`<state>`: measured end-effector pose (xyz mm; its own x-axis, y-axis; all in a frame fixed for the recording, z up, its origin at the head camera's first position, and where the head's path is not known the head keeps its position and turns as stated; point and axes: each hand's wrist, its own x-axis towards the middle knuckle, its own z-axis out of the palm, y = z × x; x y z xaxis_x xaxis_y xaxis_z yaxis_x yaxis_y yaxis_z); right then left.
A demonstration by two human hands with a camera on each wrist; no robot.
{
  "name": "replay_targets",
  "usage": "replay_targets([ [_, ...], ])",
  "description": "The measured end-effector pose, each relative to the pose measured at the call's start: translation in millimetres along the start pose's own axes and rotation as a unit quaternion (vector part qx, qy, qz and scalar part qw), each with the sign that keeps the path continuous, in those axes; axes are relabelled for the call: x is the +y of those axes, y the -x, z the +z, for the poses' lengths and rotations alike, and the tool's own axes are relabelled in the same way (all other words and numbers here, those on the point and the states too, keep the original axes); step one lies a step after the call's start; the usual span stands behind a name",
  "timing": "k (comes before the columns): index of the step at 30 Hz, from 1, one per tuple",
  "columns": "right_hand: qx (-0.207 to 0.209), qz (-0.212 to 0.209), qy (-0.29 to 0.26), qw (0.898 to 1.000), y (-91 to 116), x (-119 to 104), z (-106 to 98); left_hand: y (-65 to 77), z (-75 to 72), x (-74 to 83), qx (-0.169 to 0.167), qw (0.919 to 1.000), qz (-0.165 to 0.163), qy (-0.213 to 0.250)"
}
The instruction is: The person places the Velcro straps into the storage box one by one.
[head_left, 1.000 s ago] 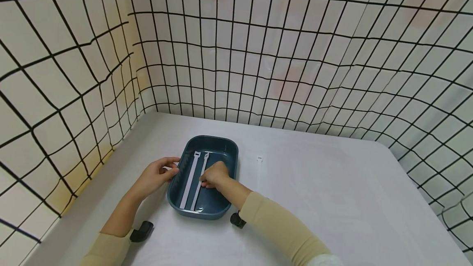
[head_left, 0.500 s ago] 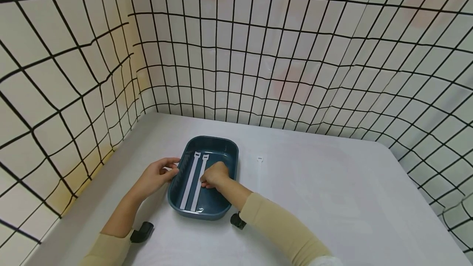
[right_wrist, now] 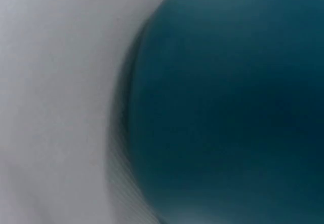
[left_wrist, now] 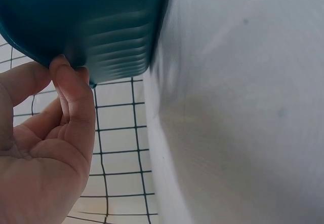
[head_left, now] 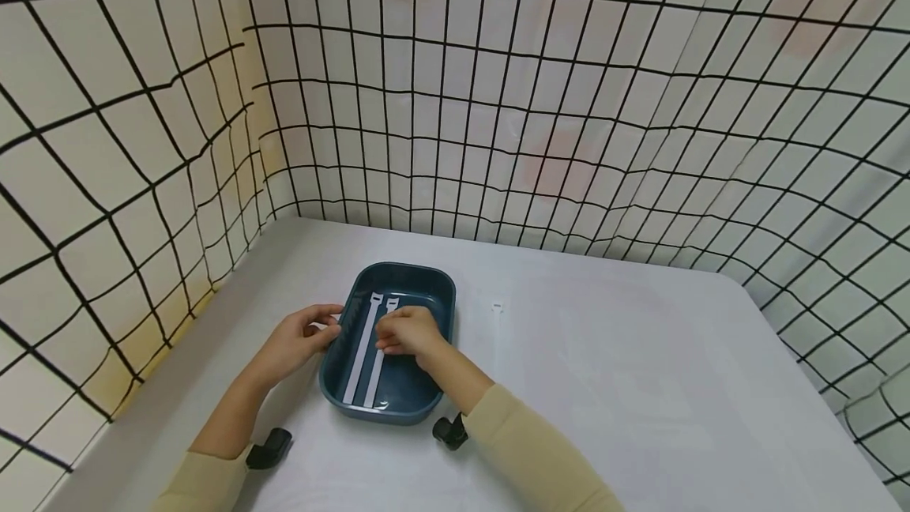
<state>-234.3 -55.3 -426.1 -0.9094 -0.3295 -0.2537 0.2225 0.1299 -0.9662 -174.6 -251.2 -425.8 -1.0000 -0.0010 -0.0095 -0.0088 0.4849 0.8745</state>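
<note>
A dark blue tray (head_left: 408,389) stands on the white table, with two white cable ties with slotted heads lying side by side in it. My left hand (head_left: 302,336) pinches the tray's left rim; the left wrist view shows the thumb and fingertips at the tray's edge (left_wrist: 30,57). Over the tray, my right hand (head_left: 412,333) has loosely bent fingers and covers the middle of the right cable tie (head_left: 374,382). The left cable tie (head_left: 361,354) lies beside it, uncovered. In the right wrist view only the tray's blurred outer wall (right_wrist: 217,107) shows, no hand.
Another white cable tie (head_left: 497,307) lies on the table right of the tray, faint against the white surface. A black wire grid (head_left: 462,125) with white sheeting surrounds the table at the back and sides. Black wrist cameras hang close over the table near the tray's front.
The right cable tie turned to lie flat, its slotted head now facing up. My right hand then lifted slightly, moving back and left from where it pinched the tie. The left hand stayed put.
</note>
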Motion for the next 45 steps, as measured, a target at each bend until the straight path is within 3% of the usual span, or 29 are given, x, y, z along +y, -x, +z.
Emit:
replay_targets([
  [5,-0.029,-0.028,-0.02,0.999,5.6,-2.8,-6.1,1.2,-1.5,-0.1,0.0,1.0,0.004,0.0],
  [11,-0.048,-0.053,-0.046,0.996,16.2,-17.2,-28.3,1.7,-1.7,-0.8,0.004,1.0,0.004,-0.003],
  [30,0.014,-0.095,-0.069,0.993,36.1,-35.3,-95.5,2.5,-4.2,-0.3,-0.002,0.9995,0.029,0.01],
  [37,0.059,-0.075,-0.06,0.994,35.0,-24.7,-116.1,1.6,-2.8,-0.1,-0.002,0.9996,0.027,0.006],
  [45,0.073,-0.066,-0.038,0.994,37.1,-6.7,-132.6,3.7,-2.1,1.8,-0.004,0.9997,0.023,0.003],
])
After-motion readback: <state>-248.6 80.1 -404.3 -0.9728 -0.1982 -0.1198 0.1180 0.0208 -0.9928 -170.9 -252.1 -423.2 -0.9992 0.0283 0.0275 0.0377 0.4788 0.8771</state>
